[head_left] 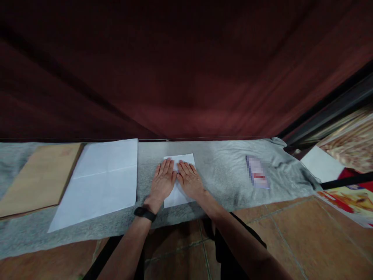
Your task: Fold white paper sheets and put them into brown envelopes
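At your end of the view, terracotta-brown floor tiles point(279, 233) with pale joints show below the edge of a soft, mottled grey cloth point(221, 167). You wear a dark, smooth band point(145, 214) on your left wrist. Your left hand point(163, 182) and right hand point(190, 182) lie palm-down on a small white rectangle of paper point(175, 198), near the middle of the cloth. Your fingers are stretched out flat, gripping nothing; the thumbs sit close — whether they touch, I cannot tell.

What could go wrong, as I judge it: uneven pressure might skew the paper, since the cloth beneath looks loose and could slide or ruck. Pushing hard over that soft nap might also leave unwanted creases.

To your left lies a large, thin white sheet point(105, 186) with a faint line across it, and just beyond it a flat, tan-brown paper stack point(43, 175). To your right, a narrow purple-and-pink item point(258, 173), pixelated past reading, rests where the cloth wrinkles. Further right is a glossy red-and-yellow printed piece point(349, 198). Behind everything hangs dark red fabric point(186, 77) — broad, with shadowy folds.
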The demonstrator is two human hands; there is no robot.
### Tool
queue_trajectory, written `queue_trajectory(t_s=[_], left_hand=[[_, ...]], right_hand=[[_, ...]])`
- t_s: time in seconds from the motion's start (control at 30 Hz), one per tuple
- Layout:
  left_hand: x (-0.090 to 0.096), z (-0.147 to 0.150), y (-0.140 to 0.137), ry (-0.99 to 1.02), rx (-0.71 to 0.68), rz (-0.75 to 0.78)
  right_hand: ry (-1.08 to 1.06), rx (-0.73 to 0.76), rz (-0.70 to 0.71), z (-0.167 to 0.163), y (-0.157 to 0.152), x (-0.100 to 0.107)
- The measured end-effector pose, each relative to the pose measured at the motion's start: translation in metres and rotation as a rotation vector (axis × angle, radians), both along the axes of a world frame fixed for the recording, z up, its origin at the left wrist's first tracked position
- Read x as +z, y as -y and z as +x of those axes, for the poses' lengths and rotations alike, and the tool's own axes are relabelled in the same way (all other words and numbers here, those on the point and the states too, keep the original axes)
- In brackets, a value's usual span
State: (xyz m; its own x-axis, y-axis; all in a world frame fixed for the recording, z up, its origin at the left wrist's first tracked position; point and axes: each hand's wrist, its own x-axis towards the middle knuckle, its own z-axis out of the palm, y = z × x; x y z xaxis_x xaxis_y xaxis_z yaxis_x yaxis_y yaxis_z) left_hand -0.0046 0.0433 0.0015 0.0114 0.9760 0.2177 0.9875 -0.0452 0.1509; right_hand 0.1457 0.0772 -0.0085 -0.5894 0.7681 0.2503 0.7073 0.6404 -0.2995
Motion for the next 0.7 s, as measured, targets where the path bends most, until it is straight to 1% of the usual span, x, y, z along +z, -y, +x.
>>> queue_trajectory(t_s=[0.23, 0.3, 0.37, 0.43, 0.5, 0.63, 0.7], left_hand=[[-0.005, -0.015, 0.003, -0.042, 0.142, 0.012], [-0.004, -0.021, 0.005, -0.044, 0.143, 0.007], [-0.001, -0.024, 0.008, -0.034, 0.148, 0.019], [0.003, -0.02, 0.014, -0.013, 0.152, 0.048], [0.004, -0.01, 0.023, 0.006, 0.094, 0.068], [-0.002, 0.008, 0.048, 0.0, -0.121, 0.039], [-0.007, 0.009, 0.058, -0.018, -0.171, 0.028]], right_hand=[[0.039, -0.183, -0.029, 0.016, -0.026, 0.003], [0.04, -0.219, -0.033, 0.022, -0.033, 0.006], [0.02, -0.256, -0.029, 0.026, -0.034, 0.009], [-0.019, -0.282, -0.01, 0.026, -0.028, 0.013], [-0.048, -0.255, 0.018, 0.021, -0.013, 0.016], [0.003, -0.044, 0.019, 0.011, 0.025, 0.013], [0.032, -0.015, 0.009, 0.013, 0.036, 0.009]])
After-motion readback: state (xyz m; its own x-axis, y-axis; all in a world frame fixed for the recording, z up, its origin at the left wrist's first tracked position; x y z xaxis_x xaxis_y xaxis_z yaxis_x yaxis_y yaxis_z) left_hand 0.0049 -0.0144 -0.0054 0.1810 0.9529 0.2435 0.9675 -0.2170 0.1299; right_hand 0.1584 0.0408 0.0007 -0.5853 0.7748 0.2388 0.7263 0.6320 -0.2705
